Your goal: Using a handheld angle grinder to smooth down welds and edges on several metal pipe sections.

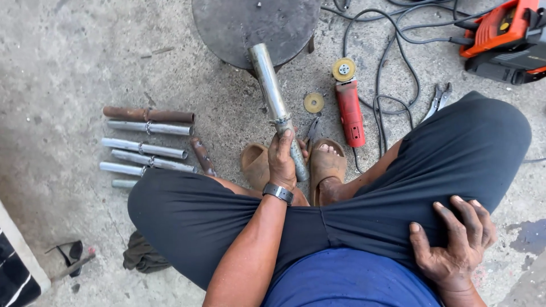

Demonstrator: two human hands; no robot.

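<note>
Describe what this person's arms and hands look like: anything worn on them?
Both forearms are bare, with no sleeves or gloves in view. The left hand has a dark wristwatch strapped at the wrist. The right hand wears nothing; its fingers look smudged with dark grime.

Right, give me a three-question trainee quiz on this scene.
1. True or false: the left hand holds the welded metal pipe.
2. Where does the right hand rest? A) on the red angle grinder B) on the person's own thigh C) on the round metal plate
3. Fill in: the loose grinding disc lies on the concrete beside the ______.

Key: 1 true; 2 B; 3 angle grinder
</note>
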